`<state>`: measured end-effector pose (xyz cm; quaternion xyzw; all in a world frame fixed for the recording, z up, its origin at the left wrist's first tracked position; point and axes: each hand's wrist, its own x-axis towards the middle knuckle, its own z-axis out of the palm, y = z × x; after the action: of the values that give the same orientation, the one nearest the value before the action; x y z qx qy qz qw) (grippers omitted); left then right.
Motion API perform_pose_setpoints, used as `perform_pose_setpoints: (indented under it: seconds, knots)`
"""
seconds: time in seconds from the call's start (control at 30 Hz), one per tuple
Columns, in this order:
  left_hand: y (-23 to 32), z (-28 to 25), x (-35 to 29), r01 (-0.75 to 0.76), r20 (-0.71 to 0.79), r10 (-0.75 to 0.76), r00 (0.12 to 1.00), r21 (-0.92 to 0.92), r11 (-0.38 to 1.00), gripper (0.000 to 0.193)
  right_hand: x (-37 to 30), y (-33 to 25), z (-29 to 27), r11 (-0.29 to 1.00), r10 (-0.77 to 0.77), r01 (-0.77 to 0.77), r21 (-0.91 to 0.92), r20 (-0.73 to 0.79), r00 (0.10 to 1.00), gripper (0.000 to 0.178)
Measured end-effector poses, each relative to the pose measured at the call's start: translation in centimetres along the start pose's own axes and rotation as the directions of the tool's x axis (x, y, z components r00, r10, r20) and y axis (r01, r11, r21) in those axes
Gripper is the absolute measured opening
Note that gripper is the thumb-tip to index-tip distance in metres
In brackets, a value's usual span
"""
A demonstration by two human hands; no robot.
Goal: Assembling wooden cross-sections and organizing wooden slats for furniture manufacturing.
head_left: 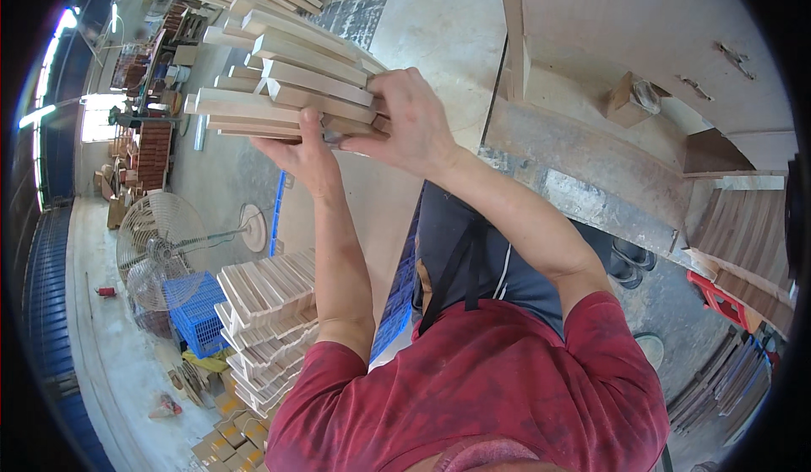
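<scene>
A bundle of pale wooden strips (317, 84) lies sideways in front of me at the upper left, its ends uneven. My left hand (311, 166) is closed at the bundle's near side, the thumb up against the lower strips and the fingers partly hidden beneath them. Around the right-hand ends of the strips my right hand (416, 126) is closed, its fingertips bent over the upper end and its thumb under the lower one. Some of the ends are covered by this hand.
Below the bundle is a flat brown board (338, 210) with blue plastic crate edges beside it. Stacked wooden pieces (270, 290) stand at lower left, near a blue basket (196, 313) and a floor fan (159, 240). A wooden bench (583, 147) holding a small carton (632, 100) is at right.
</scene>
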<state>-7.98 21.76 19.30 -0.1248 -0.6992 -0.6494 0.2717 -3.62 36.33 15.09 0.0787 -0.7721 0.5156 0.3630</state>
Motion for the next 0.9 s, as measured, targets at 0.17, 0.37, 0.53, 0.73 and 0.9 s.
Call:
perform_pose_setpoints:
  seconds: [0.17,0.37,0.53,0.73,0.9]
  knots:
    - [-1.1,-0.5,0.3,-0.078,0.037,0.075,0.997,0.106,0.991,0.093,4.1,-0.6,-1.2,0.995,0.082,-0.083,0.052,0.024,0.996,0.096]
    - [-2.5,-0.4,0.5,-0.169,0.051,0.166,0.985,0.062,0.984,0.094,4.0,-0.6,-0.1,0.999,0.047,-0.047,-0.005,0.026,0.999,0.097]
    - [-3.0,0.2,0.2,-0.217,0.045,0.214,0.976,0.079,0.973,0.096,3.9,-0.2,-0.1,1.000,-0.013,0.013,0.007,-0.013,1.000,0.096]
    - [-3.5,-0.9,0.6,-0.289,0.085,0.279,0.957,0.157,0.944,0.103,4.1,0.0,-0.8,0.999,-0.003,0.006,-0.042,0.063,0.998,0.095]
    - [-2.1,-1.0,0.7,-0.212,0.060,0.204,0.977,0.191,0.958,0.108,3.5,1.2,-2.4,1.000,-0.009,0.014,-0.017,0.261,0.965,0.097]
